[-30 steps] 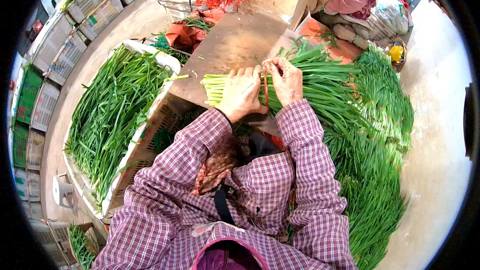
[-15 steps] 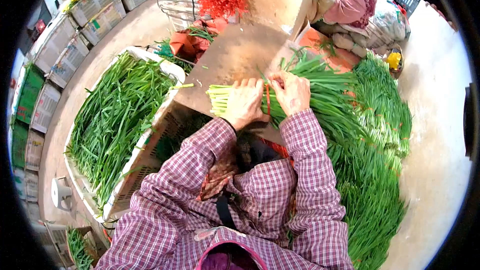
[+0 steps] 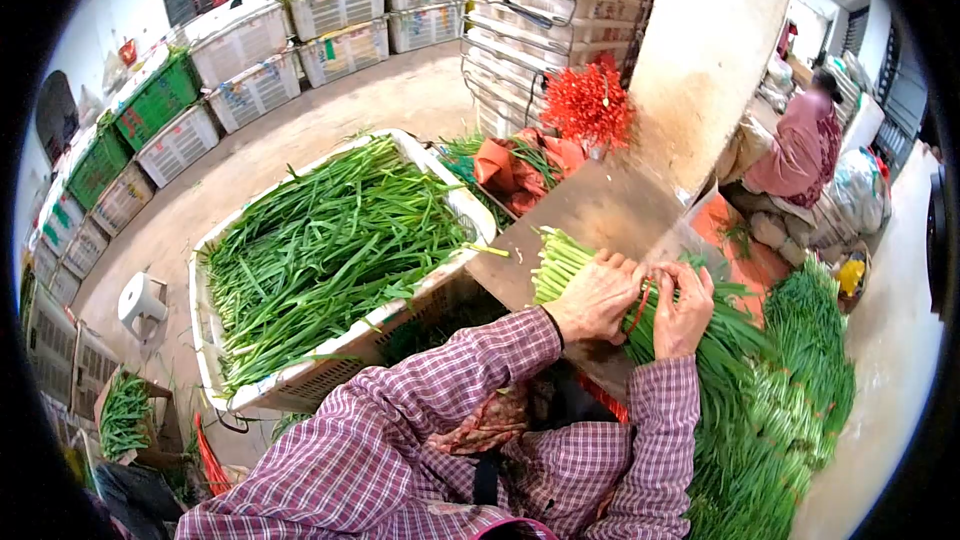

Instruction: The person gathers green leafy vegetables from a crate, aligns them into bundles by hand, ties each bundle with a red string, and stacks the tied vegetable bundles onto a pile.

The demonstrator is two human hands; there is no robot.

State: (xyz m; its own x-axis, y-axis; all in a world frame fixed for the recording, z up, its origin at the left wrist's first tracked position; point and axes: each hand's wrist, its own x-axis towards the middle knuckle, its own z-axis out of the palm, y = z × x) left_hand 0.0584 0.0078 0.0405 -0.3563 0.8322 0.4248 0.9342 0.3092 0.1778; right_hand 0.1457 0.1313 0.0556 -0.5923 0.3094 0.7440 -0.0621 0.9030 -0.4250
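Observation:
A bunch of garlic chives point(image 3: 562, 262), with pale stem ends and long flat green leaves, lies over the board point(image 3: 625, 202) in front of me. My left hand point(image 3: 603, 298) is wrapped round its stems. Just beside it, my right hand point(image 3: 685, 308) pinches a thin red tie point(image 3: 640, 308) that passes round the bunch. Where the tie's ends meet is partly hidden by the fingers. Past my right hand, the leaves hang toward a heap of tied chive bunches point(image 3: 755, 440).
A white crate point(image 3: 205, 310) of loose chives stands at left. Red ties point(image 3: 590, 105) hang by the stacked crates point(image 3: 510, 90). A white stool point(image 3: 142, 300) is on the floor at left. Another person point(image 3: 805, 145) sits at the back right.
My view has swung up and left, so more of the room shows. The left hand keeps its hold on the bunch, and the right fingers are still at the red tie.

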